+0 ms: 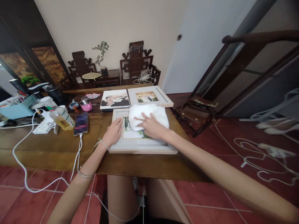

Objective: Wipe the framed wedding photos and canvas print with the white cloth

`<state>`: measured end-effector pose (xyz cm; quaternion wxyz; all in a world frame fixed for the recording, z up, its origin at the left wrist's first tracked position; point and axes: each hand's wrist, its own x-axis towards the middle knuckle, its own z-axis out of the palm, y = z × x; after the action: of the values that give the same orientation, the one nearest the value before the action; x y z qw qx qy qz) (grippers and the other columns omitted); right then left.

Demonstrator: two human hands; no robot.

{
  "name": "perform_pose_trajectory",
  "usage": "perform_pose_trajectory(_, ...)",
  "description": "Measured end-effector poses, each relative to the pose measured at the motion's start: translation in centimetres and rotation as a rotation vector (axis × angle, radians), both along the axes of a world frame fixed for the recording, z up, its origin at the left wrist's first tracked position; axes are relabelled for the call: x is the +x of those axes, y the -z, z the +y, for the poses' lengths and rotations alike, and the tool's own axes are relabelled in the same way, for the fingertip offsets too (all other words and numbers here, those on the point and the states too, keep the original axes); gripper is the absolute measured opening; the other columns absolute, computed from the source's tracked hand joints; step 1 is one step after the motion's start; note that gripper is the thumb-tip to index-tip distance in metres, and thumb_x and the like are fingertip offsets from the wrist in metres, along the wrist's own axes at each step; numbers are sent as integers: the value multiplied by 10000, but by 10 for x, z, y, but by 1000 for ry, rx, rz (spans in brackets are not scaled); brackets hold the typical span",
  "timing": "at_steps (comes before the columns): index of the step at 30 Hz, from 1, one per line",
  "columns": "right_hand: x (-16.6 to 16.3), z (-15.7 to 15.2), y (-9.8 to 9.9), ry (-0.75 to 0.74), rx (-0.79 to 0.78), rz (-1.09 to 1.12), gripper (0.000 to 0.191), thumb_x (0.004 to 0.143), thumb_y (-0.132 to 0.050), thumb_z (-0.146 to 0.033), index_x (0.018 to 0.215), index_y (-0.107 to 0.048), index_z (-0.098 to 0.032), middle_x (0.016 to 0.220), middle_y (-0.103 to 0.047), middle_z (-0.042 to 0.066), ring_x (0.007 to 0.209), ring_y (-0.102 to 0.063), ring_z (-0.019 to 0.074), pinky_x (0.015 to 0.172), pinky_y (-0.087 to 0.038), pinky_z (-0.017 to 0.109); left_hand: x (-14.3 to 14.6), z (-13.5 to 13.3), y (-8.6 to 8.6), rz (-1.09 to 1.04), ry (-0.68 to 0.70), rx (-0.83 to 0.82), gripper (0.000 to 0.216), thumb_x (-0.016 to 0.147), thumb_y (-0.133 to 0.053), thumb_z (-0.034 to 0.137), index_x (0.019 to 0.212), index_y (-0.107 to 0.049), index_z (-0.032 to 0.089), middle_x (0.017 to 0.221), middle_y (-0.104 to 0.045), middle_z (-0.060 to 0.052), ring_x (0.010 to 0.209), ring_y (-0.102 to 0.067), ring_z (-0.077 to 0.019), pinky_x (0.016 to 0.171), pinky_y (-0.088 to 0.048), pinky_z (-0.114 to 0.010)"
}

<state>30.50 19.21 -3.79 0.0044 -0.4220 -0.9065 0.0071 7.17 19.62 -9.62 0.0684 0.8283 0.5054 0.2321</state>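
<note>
A white-framed picture [140, 143] lies flat at the near edge of the wooden table [58, 146]. My right hand [151, 125] lies on a folded white towel [151, 113] and presses it onto the picture glass, fingers spread flat. At the frame's left border my left hand [113, 132] rests with its fingers curled over the edge, holding the frame in place. Two more pictures lie just behind: an unframed print [115, 99] and a second white frame [150, 96].
On the left of the table are a phone [81, 123] on a white charging cable, a bottle of yellow liquid [61, 119], a pink cup [86, 105] and a power strip [43, 126]. Carved wooden chairs [137, 63] stand at the back. Cables lie on the red tile floor to the right [261, 149].
</note>
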Motion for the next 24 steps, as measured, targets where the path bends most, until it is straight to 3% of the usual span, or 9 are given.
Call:
perform_pose_trajectory(7,18,-101,-45,-116,-372,3,627,676,-386,72,1150,-700,-193,1438,-498,86,1414,-275,340,1079,-342,582,2,-2,-1,7,-19,3,450,951,-322,202,1376,-449,128,1463,-451,-152,1380,-393,-239,1137,-352,-472)
perform_pose_trajectory(11,9,-118,-39,-118,-350,53,647,659,-401,52,1183,-678,-208,1514,-391,48,1427,-214,373,1081,-312,630,3,-2,-3,22,-14,-1,452,953,-310,203,1373,-452,117,1464,-446,-162,1380,-393,-241,1139,-351,-462)
perform_pose_trajectory(14,1,-97,-16,-41,-214,83,677,680,-405,43,1283,-614,-183,1543,-329,67,1423,-203,401,1075,-272,673,3,-2,-4,34,-8,-4,454,954,-311,207,1377,-449,115,1464,-445,-159,1382,-388,-240,1143,-349,-455)
perform_pose_trajectory(18,2,-29,9,89,16,60,625,727,-438,8,1314,-589,-144,1544,-320,121,1418,-197,424,1071,-221,703,1,-1,-3,37,7,-7,450,957,-315,211,1372,-455,110,1465,-442,-162,1379,-391,-249,1140,-354,-459)
perform_pose_trajectory(21,4,26,12,209,152,52,607,771,-433,-13,1356,-544,-124,1571,-252,133,1419,-166,442,1051,-234,720,1,-1,-2,21,12,3,441,960,-317,215,1369,-461,133,1461,-450,-151,1377,-396,-243,1139,-358,-455)
perform_pose_trajectory(24,-3,53,9,228,149,12,607,783,-417,-13,1365,-538,-140,1581,-235,98,1414,-156,459,1034,-260,725,0,-2,-1,5,5,5,441,957,-324,210,1371,-460,146,1460,-453,-145,1376,-399,-240,1139,-357,-458)
